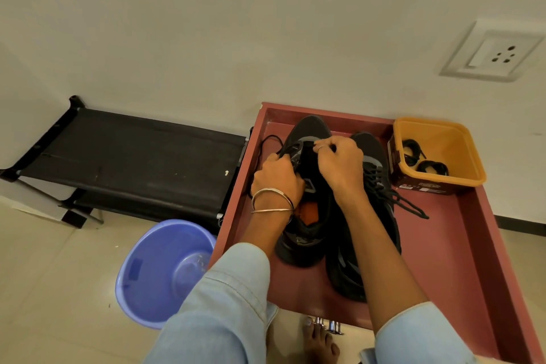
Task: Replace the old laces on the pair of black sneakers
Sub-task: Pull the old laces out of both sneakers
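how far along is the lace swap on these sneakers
Early. Done: the left sneaker looks mostly unlaced, with a loose lace trailing off it. In hand: the left hand and right hand both pinch at its upper eyelets. Left: the right sneaker is fully laced, and coiled laces sit in the yellow tub.

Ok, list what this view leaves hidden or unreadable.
Head view only:
- Left sneaker: its eyelets are covered by the left hand and right hand.
- Right sneaker: its inner side is behind the right forearm.
- Yellow tub: label print too small.
- Red tray: right corner cut off.
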Demonstrator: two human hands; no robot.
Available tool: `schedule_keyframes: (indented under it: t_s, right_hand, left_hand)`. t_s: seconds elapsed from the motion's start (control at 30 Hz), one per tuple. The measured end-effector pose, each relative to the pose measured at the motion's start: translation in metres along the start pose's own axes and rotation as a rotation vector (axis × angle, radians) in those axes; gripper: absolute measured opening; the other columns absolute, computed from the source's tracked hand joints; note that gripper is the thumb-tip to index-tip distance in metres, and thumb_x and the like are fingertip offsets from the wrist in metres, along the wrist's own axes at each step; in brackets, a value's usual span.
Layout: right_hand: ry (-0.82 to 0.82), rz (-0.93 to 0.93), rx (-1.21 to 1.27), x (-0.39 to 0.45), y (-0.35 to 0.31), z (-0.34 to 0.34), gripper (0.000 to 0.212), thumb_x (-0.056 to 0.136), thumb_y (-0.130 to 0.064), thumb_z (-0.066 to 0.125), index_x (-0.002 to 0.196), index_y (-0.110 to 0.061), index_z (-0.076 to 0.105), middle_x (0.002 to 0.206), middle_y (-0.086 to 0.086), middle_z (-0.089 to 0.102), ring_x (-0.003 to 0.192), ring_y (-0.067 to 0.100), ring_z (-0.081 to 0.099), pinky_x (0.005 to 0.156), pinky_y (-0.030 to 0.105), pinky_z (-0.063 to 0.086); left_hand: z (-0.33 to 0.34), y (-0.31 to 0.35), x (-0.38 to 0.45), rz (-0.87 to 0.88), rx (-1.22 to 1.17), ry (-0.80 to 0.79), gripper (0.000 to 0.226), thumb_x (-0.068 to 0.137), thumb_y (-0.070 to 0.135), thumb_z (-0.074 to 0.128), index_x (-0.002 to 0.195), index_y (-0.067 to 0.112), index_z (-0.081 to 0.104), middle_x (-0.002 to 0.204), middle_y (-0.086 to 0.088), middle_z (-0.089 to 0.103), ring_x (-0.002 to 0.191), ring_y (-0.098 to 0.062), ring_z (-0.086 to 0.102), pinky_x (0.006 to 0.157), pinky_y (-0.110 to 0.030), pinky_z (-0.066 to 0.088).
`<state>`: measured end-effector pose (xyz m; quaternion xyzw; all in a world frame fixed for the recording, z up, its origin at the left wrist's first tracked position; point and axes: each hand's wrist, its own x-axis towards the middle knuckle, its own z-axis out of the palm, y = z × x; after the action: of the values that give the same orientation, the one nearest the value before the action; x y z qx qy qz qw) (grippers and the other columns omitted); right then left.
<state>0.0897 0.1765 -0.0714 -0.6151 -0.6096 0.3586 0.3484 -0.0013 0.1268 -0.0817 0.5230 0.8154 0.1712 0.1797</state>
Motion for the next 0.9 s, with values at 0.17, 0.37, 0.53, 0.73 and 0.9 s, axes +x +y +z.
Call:
schedule_keyframes:
  t_s: [0.17,0.37,0.53,0.73,0.9]
  right_hand:
    - [-0.002,0.338,0.435,0.005,0.001,0.001,0.033,0.082,-0.012,0.053,0.049,-0.006,0.058,0.065,0.002,0.07,0.066,0.022,0.061,0.062,0.036,0.05]
    - [-0.03,0.523,0.721,0.005,-0.002,-0.012,0.019,0.07,-0.003,0.041,0.054,-0.014,0.041,0.053,0.0,0.054,0.058,0.018,0.05,0.048,0.026,0.025]
    - [0.067,0.399,0.689,0.012,-0.002,-0.02,0.024,0.082,-0.005,0.043,0.06,-0.011,0.049,0.06,0.003,0.062,0.058,0.017,0.054,0.049,0.027,0.031]
    - [0.1,-0.046,-0.188,0.012,0.006,-0.016,0.026,0.095,-0.024,0.053,0.107,-0.004,0.065,0.112,0.01,0.064,0.105,0.024,0.058,0.087,0.03,0.045]
    - [0.15,-0.333,-0.412,0.008,-0.01,-0.016,0.038,0.095,-0.024,0.049,0.13,-0.01,0.053,0.137,0.01,0.049,0.128,0.028,0.035,0.102,0.045,0.029]
  left_hand:
    - [0.0,-0.001,0.002,-0.004,-0.006,-0.036,0.046,0.091,0.023,0.051,0.137,0.019,0.046,0.123,-0.008,0.051,0.108,-0.034,0.056,0.084,-0.04,0.048]
    - [0.0,-0.003,0.003,0.009,-0.006,-0.046,0.047,0.092,0.022,0.051,0.138,0.02,0.045,0.123,-0.008,0.052,0.108,-0.033,0.057,0.085,-0.039,0.049]
    - [-0.001,-0.004,0.006,-0.007,0.022,-0.066,0.048,0.092,0.023,0.052,0.139,0.019,0.044,0.126,-0.009,0.052,0.11,-0.034,0.056,0.087,-0.04,0.049]
    - [-0.002,-0.005,0.005,0.002,0.059,-0.08,0.047,0.09,0.025,0.054,0.137,0.019,0.047,0.122,-0.01,0.053,0.108,-0.035,0.057,0.086,-0.042,0.05]
    - [-0.004,-0.004,0.005,-0.017,0.059,-0.082,0.045,0.09,0.028,0.054,0.133,0.017,0.048,0.121,-0.011,0.055,0.106,-0.036,0.058,0.086,-0.043,0.05]
